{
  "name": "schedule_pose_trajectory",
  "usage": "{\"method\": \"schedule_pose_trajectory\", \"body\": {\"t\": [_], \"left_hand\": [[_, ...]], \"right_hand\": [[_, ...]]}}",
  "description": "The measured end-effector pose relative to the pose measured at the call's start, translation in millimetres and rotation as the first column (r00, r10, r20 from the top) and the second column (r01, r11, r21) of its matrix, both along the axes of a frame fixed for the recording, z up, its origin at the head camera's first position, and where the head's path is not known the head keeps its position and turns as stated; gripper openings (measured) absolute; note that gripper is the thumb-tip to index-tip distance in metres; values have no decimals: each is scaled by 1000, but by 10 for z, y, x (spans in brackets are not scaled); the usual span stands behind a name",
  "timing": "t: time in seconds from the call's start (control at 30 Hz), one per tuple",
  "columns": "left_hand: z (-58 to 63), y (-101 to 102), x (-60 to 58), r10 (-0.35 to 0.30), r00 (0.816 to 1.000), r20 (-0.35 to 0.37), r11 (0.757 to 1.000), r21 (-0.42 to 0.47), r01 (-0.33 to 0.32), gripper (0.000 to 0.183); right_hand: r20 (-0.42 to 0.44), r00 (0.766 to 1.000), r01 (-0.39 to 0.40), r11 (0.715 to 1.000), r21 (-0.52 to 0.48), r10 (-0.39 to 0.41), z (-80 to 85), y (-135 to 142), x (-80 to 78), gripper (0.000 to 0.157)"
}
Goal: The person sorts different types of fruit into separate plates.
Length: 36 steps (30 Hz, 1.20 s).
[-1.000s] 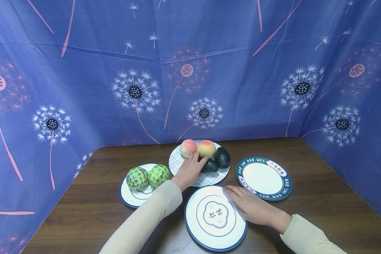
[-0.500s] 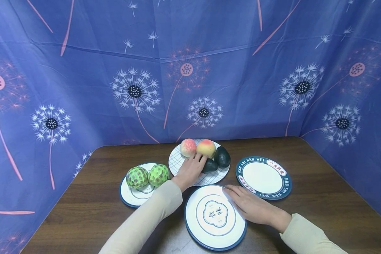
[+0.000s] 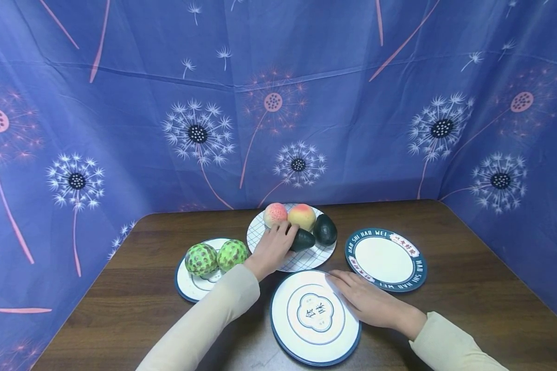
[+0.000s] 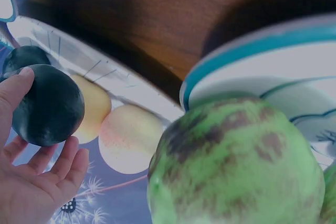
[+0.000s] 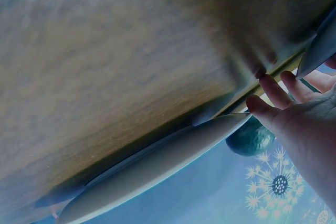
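Observation:
My left hand [image 3: 272, 249] holds a dark green avocado [image 3: 302, 240] over the grid-patterned plate [image 3: 257, 234]. In the left wrist view, the thumb lies on the near side of the avocado [image 4: 50, 106] and the fingers curl under it. A second avocado [image 3: 325, 230] and two peaches, one pink [image 3: 275, 214] and one yellow-red [image 3: 301, 216], sit on that plate. My right hand [image 3: 364, 300] rests with extended fingers at the right rim of the front white plate [image 3: 316, 335], which has a blue edge.
Two green, brown-spotted custard apples [image 3: 201, 259] sit on a blue-rimmed plate [image 3: 185, 292] at the left. A plate with a lettered teal rim [image 3: 385, 260] stands at the right. A dandelion-patterned blue cloth [image 3: 353, 129] hangs behind the wooden table [image 3: 473, 278].
My left hand has shifted slightly left, and the avocado in it has moved a little left and up, turning somewhat. My right hand and the plates have stayed put.

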<state>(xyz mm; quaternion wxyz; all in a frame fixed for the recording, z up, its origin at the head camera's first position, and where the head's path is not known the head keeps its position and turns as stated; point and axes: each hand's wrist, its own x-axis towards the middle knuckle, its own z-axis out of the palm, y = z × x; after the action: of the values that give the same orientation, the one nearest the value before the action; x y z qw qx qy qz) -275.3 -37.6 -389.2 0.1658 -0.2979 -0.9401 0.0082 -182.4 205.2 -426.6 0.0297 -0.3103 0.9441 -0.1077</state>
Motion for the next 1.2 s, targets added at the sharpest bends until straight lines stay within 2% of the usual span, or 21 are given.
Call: {"method": "schedule_pose_trajectory", "body": {"t": [0.17,0.43,0.77,0.97,1.2], "left_hand": [[61,-45,59,-13,1000,1,1000,20,13,64],[141,-92,183,-73,997,-22,997,39,74,67],[190,-148,369,-168,982,-86,986,-1,169,69],[188,-175,491,-188,982,-30,981,-50,186,66],[180,-188,623,-223,971,87,968,-96,231,67]], "right_hand": [[3,1000,-2,1000,0,2,8,-4,6,54],[6,1000,-7,1000,-5,7,9,-5,3,54],[-3,1000,5,1000,-5,-5,4,10,3,51],[13,1000,16,1000,-8,-16,19,6,16,52],[12,1000,15,1000,-9,-15,25,8,20,52]]}}
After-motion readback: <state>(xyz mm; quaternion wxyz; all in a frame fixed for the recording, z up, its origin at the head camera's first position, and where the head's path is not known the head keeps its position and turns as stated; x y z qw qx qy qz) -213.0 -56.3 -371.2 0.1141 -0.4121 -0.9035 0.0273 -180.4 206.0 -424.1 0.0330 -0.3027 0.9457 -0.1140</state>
